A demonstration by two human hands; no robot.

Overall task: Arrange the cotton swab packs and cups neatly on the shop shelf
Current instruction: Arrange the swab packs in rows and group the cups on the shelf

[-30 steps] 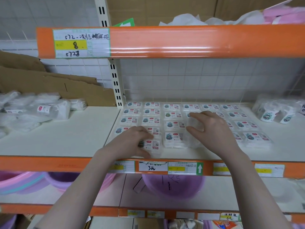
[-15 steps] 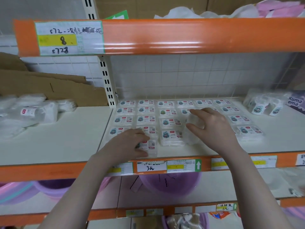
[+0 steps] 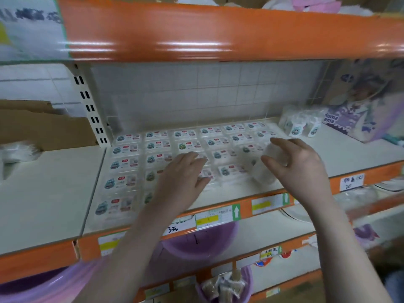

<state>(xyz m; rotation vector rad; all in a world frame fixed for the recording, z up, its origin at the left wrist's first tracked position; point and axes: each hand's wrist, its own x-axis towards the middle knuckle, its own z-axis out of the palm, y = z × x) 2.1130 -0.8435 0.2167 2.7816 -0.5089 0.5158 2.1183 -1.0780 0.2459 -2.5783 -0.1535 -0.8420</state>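
Flat cotton swab packs (image 3: pixel 125 164) with cartoon labels lie in rows on the cream shelf (image 3: pixel 54 193). My left hand (image 3: pixel 181 173) rests on the packs in the middle of the grid, its fingers laid fairly straight over them. To its right, my right hand (image 3: pixel 299 165) pinches a clear, blurred pack (image 3: pixel 265 169) between thumb and fingers, just above the front right corner of the grid. Wrapped white cups (image 3: pixel 299 125) stand at the back right of the shelf, apart from both hands.
A purple printed box (image 3: pixel 358 106) stands behind the cups at the far right. Cardboard (image 3: pixel 43 127) and white bagged goods (image 3: pixel 17 152) sit on the left shelf section. An orange shelf beam (image 3: pixel 218 31) runs overhead. Purple basins (image 3: pixel 196 241) sit on the shelf below.
My left hand has left the front pack, moved right and back, and flattened over the middle packs. My right hand has shifted right, still holding the clear pack. The view has swung right.
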